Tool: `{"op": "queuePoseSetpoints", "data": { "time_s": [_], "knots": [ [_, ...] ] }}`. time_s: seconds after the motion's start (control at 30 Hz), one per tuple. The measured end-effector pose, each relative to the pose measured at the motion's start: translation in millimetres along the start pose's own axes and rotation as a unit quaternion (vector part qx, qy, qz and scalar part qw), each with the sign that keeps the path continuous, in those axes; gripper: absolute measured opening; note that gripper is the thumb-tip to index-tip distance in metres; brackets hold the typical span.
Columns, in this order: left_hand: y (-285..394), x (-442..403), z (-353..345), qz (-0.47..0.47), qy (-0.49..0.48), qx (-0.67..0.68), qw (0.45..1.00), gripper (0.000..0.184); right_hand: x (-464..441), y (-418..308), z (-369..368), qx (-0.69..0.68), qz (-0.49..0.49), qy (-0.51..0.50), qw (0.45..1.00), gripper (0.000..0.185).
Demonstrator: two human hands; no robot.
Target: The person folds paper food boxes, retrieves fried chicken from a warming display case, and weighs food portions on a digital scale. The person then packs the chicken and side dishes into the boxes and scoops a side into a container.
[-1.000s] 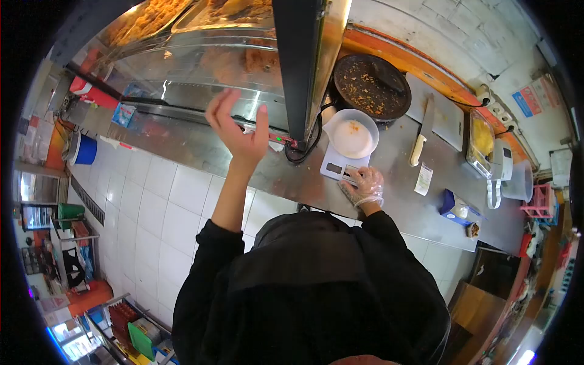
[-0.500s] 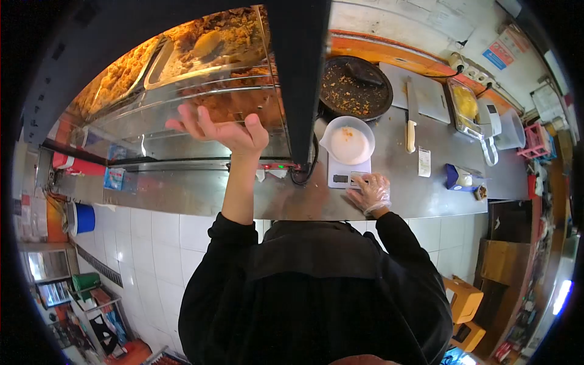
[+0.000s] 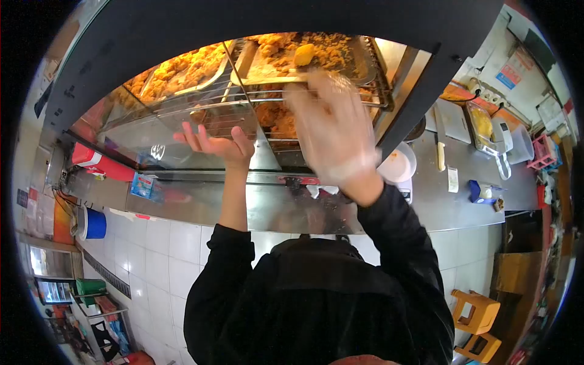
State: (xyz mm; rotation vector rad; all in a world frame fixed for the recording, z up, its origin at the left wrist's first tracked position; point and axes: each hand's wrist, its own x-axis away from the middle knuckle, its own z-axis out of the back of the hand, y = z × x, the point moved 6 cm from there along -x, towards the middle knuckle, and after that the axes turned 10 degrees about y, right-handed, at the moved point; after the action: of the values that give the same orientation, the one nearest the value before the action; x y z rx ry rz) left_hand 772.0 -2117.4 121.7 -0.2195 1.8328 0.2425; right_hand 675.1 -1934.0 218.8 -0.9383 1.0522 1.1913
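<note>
My left hand (image 3: 218,145) is raised bare in front of the glass pane (image 3: 176,131) of a lit food cabinet. Its fingers are apart and hold nothing; whether they touch the glass I cannot tell. My right hand (image 3: 334,134), in a clear plastic glove, is blurred at the cabinet's open side, fingers stretched out and no object visible in it. Behind it, a metal tray (image 3: 243,76) of fried, crumbed pieces rests on a wire rack, with a yellow piece (image 3: 303,55) on top. More fried food (image 3: 274,118) lies below, partly covered by my right hand.
A white bowl (image 3: 398,164) sits on a scale (image 3: 406,193) at the right. Beyond are a knife (image 3: 440,155), a cutting board (image 3: 456,125), a paper slip (image 3: 452,180) and a container with yellow contents (image 3: 482,126). The cabinet's dark post (image 3: 404,100) stands beside my right hand.
My right hand has left the scale and moved left and up to the cabinet. My left hand stays raised and open. The view has turned toward the cabinet, showing more of its inside.
</note>
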Motion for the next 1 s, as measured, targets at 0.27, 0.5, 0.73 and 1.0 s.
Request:
{"op": "queuePoseSetpoints", "data": {
  "time_s": [0.27, 0.5, 0.73, 1.0],
  "knots": [
    [-29.4, -7.2, 8.6, 0.026, 0.007, 0.032, 0.999, 0.055, -53.9, 113.4, -174.8, 0.229, -0.109, -0.479, 0.841, 0.033],
    [-34.3, -6.1, 9.3, 0.056, 0.008, 0.089, 0.994, 0.048, -34.6, 169.6, -198.8, 0.248, -0.133, -0.477, 0.833, 0.033],
    [-36.9, -2.7, 7.8, 0.064, 0.025, 0.114, 0.991, 0.045, -31.0, 182.3, -189.3, 0.251, -0.148, -0.447, 0.846, 0.032],
    [-36.1, -4.0, 8.6, 0.072, 0.013, 0.111, 0.991, 0.043, -24.0, 186.1, -169.6, 0.242, -0.151, -0.391, 0.875, 0.031]
  ]
}}
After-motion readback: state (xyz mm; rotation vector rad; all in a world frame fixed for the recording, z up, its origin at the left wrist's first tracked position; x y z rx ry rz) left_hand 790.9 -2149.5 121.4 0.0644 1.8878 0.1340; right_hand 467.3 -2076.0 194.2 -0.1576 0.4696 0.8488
